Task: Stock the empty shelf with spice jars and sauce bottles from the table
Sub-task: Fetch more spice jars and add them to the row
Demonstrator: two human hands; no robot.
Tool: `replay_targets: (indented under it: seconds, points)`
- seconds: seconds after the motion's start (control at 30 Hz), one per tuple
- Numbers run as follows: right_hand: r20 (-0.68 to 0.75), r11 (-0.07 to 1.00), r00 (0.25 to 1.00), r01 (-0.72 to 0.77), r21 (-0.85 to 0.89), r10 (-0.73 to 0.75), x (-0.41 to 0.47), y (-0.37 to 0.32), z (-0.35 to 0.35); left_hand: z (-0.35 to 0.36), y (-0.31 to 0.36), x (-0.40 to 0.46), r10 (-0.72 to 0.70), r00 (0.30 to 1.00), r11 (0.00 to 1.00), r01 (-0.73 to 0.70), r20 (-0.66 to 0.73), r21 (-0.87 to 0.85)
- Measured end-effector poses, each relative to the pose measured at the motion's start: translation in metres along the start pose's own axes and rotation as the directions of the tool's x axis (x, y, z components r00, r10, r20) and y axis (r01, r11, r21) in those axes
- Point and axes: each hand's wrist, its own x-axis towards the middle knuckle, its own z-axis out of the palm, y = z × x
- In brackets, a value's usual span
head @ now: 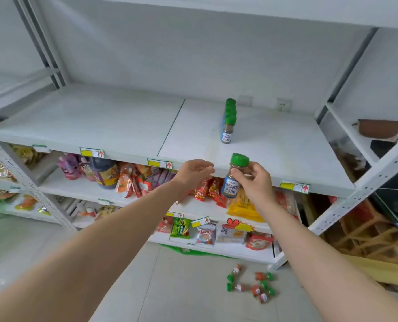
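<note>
My right hand [256, 184] grips a green-capped spice jar [234, 177] with a blue label, held upright just in front of the white shelf's front edge [123, 126]. A row of several matching green-capped jars [228, 122] stands in a line front to back on the right half of that shelf, directly behind the held jar. My left hand [193, 173] hovers to the left of the jar, fingers loosely curled, holding nothing.
Several small spice jars [251, 283] lie on the floor by the rack's foot. Lower shelves hold a dark sauce bottle [103, 173] and snack packets [142, 180]. A brown object [378, 129] sits on the neighbouring rack at right. Wooden crates [367, 238] stand at lower right.
</note>
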Motion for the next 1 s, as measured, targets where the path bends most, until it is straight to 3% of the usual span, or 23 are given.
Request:
replay_targets:
  seconds: [0.47, 0.73, 1.0]
  points:
    - [-0.008, 0.996, 1.000, 0.021, -0.089, -0.022, 0.161, 0.019, 0.018, 0.002, 0.004, 0.157, 0.014, 0.998, 0.999, -0.012, -0.065, 0.034]
    - [0.007, 0.997, 1.000, 0.026, -0.076, -0.025, 0.199, 0.041, 0.040, -0.006, -0.004, 0.200, 0.008, 0.998, 0.998, -0.003, -0.064, 0.069]
    - [0.005, 0.998, 1.000, 0.028, -0.053, -0.028, 0.202, 0.052, 0.046, -0.003, -0.014, 0.218, -0.007, 1.000, 0.996, 0.005, 0.023, 0.091]
